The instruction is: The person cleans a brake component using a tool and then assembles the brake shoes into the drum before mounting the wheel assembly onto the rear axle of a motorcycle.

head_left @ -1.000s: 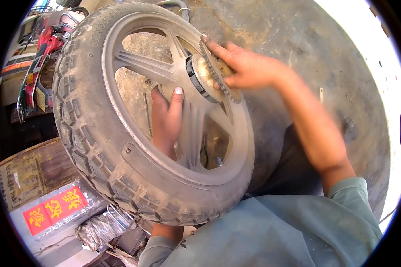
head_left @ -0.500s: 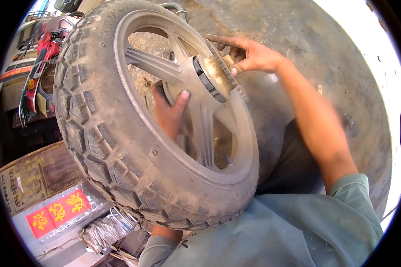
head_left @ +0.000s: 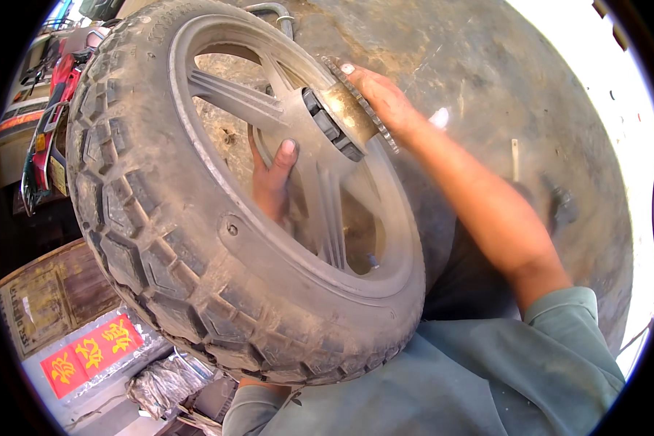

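Note:
A dusty spoked wheel (head_left: 258,109) with a knobbly black tyre (head_left: 160,240) leans upright before me, its lower edge close to my shirt. On its right side, a toothed sprocket (head_left: 386,133) sits on a brass-coloured hub piece (head_left: 349,112). That piece stands partly out from the hub, and black rubber blocks (head_left: 332,125) show in the gap. My right hand (head_left: 378,96) is closed on the sprocket, thumb at its upper edge, other fingers mostly hidden. My left hand (head_left: 270,183) reaches from behind the wheel and grips it beside the hub, thumb showing between the spokes.
Left of the tyre are a wooden board (head_left: 58,291), a red paper strip (head_left: 92,354) with yellow characters and a crumpled plastic bundle (head_left: 168,385). Farther back lie red and black vehicle parts (head_left: 51,138). A bent metal tube (head_left: 280,16) rises behind the wheel over the stained concrete floor (head_left: 487,94).
My right hand has turned and moved left, from fingertips at the sprocket's edge to the palm against its outer side. The wheel has shifted slightly left; my left hand still grips it.

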`<state>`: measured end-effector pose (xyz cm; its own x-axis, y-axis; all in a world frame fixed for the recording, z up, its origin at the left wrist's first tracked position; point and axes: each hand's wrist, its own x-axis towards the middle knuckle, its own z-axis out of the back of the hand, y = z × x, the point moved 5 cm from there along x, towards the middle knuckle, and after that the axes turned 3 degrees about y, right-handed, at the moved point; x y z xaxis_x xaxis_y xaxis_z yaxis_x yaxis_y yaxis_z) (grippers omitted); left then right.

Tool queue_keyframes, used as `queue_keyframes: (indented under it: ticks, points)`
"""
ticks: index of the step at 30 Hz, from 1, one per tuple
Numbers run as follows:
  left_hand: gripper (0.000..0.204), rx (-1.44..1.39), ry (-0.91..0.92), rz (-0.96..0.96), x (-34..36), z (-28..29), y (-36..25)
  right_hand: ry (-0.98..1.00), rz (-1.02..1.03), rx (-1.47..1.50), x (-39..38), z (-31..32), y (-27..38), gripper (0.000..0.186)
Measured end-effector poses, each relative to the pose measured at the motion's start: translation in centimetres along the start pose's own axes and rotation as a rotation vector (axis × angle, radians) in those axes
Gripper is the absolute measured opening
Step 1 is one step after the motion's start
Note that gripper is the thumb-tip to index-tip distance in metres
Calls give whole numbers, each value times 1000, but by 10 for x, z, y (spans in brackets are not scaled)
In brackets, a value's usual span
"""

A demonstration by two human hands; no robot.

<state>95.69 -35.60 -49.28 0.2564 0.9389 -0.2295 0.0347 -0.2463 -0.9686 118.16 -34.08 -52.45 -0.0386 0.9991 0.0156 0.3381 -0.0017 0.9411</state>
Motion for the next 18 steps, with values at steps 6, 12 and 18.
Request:
queue_keyframes:
  ticks: [6,12,18]
  points:
    - [103,-61,12,110,0,-11,-7,-77,257,-164,-6,9,-17,55]
    - [106,-4,7,47,1,-10,-5,-95,194,-180,-7,4,-7,56]
    - [112,53,38,48,-3,-23,-14,-212,30,-40,-7,7,-29,60]
